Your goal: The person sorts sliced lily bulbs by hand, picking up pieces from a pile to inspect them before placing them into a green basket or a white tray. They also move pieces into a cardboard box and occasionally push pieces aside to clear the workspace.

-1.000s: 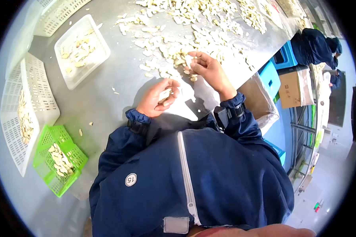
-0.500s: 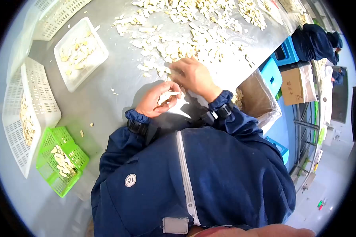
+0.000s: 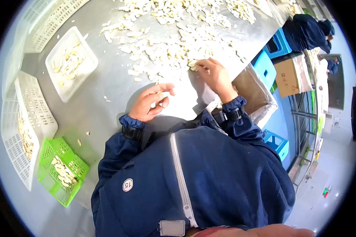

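Note:
Pale, thin dried slices (image 3: 170,51) lie in a wide, loose spread on the metal table (image 3: 110,75). At the near edge of this spread, my right hand (image 3: 217,79) pinches a pale slice (image 3: 192,64) between thumb and fingertips. My left hand (image 3: 151,103) is half curled above the table, closer to my body, with pale slices partly visible between its fingers. How many it holds is hidden by the fingers. A gap separates the two hands.
Left are a white tray (image 3: 90,65) with slices, white perforated baskets (image 3: 37,96) and a green basket (image 3: 77,160). A lined box (image 3: 257,89) stands right of the table, near blue stools (image 3: 279,43) and a cardboard carton (image 3: 290,75). Another person (image 3: 306,31) is farther off.
My right hand has moved right, away from my left hand, to the edge of the slices. The left hand's fingers have loosened and straightened somewhat. The view has shifted slightly.

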The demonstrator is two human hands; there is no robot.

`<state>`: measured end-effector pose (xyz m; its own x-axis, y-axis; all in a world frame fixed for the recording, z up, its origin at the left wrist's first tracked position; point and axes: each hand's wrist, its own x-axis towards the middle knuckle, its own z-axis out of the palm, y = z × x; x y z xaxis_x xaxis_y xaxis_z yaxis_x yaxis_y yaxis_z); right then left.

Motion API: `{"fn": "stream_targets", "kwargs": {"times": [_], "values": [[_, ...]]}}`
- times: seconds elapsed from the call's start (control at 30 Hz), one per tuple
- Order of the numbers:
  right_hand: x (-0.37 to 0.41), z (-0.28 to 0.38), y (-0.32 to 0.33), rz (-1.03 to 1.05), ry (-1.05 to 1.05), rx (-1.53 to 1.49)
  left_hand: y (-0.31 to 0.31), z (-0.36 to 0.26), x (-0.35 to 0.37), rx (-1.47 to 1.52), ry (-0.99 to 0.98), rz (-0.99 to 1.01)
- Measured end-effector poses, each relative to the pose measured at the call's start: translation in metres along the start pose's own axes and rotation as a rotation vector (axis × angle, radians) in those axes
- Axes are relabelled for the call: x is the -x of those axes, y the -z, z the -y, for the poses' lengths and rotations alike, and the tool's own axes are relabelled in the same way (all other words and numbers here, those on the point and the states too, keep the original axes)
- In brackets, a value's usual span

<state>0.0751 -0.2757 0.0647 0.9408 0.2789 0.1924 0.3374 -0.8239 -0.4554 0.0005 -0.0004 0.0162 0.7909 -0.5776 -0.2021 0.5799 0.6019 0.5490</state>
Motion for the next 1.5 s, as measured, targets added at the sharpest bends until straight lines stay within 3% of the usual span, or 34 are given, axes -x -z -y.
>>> {"fn": "stream_targets", "kwargs": {"times": [0.23,0.33,0.37,0.4,0.43,0.5,0.63,0.77,0.93,1.17,1.2,1.23,1.3,1.43,1.5], "values": [[-0.021,0.028,-0.033,0.060,0.139,-0.095,0.017,0.008,-0.002,0.099,0.018,0.032],[-0.037,0.027,-0.063,-0.046,0.343,-0.039,0.015,0.016,-0.005,0.117,0.047,-0.142],[-0.042,0.022,-0.071,-0.051,0.364,0.016,0.015,0.011,-0.004,0.108,0.071,-0.091],[-0.045,0.029,-0.062,-0.049,0.353,0.046,-0.006,0.007,-0.005,0.110,0.058,-0.269],[-0.045,0.035,-0.053,-0.045,0.351,0.068,0.001,0.007,-0.004,0.128,0.020,-0.040],[-0.040,0.039,-0.047,-0.152,0.304,0.027,0.018,0.010,-0.004,0.139,0.025,0.097],[-0.026,0.022,-0.046,-0.019,0.105,-0.077,0.023,0.012,-0.007,0.094,0.002,0.073],[-0.027,0.028,-0.054,-0.066,0.309,0.070,0.010,0.011,-0.006,0.156,-0.032,0.104],[-0.033,0.028,-0.058,-0.104,0.268,0.129,0.017,0.010,-0.003,0.128,-0.037,0.037],[-0.033,0.010,-0.067,-0.118,0.387,0.004,0.017,0.013,-0.003,0.258,0.038,-0.025],[-0.034,0.022,-0.047,-0.024,0.262,-0.087,0.016,0.013,-0.002,0.242,0.028,-0.030],[-0.032,0.018,-0.053,-0.167,0.249,-0.183,0.014,0.013,-0.002,0.226,0.020,-0.038],[-0.028,0.033,-0.028,0.067,-0.198,-0.509,0.005,0.007,-0.002,0.188,0.002,-0.004],[-0.019,0.021,-0.024,0.143,-0.442,-1.155,0.006,0.004,-0.002,0.142,0.002,0.012],[-0.015,0.022,-0.018,0.163,-0.483,-1.153,0.004,0.005,-0.003,0.142,0.023,-0.032]]}}
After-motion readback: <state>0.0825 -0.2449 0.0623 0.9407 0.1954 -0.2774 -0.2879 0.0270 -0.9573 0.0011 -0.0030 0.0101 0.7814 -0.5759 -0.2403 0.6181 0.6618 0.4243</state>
